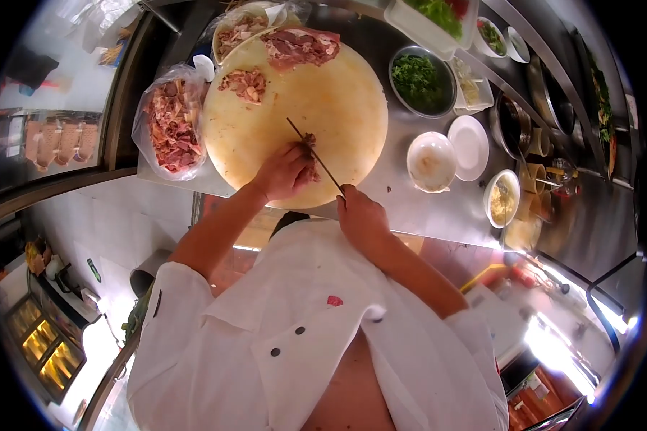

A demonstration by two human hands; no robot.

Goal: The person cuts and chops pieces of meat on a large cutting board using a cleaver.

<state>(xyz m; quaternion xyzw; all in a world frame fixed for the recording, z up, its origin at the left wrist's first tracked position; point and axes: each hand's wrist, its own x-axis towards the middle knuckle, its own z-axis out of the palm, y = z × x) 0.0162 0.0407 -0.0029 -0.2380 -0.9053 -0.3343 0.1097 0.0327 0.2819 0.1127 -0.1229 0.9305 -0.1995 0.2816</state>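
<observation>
My right hand (364,217) grips the handle of a knife (315,152), seen nearly edge-on, so its blade shape is hard to tell. The blade slants across the round cutting board (338,93), from lower right to upper left. Just left of the blade, my left hand (286,171) is closed over a piece of meat (311,174), partly hidden by the fingers. A small heap of cut meat (246,85) lies on the board's upper left, and a large raw chunk of meat (302,46) rests at its far edge.
Left of the board stands a plastic-lined container of cut meat (172,126); another meat bowl (239,32) is behind. To the right are a bowl of chopped greens (423,80), a white bowl (431,161), a white plate (469,147) and a bowl of minced food (502,200).
</observation>
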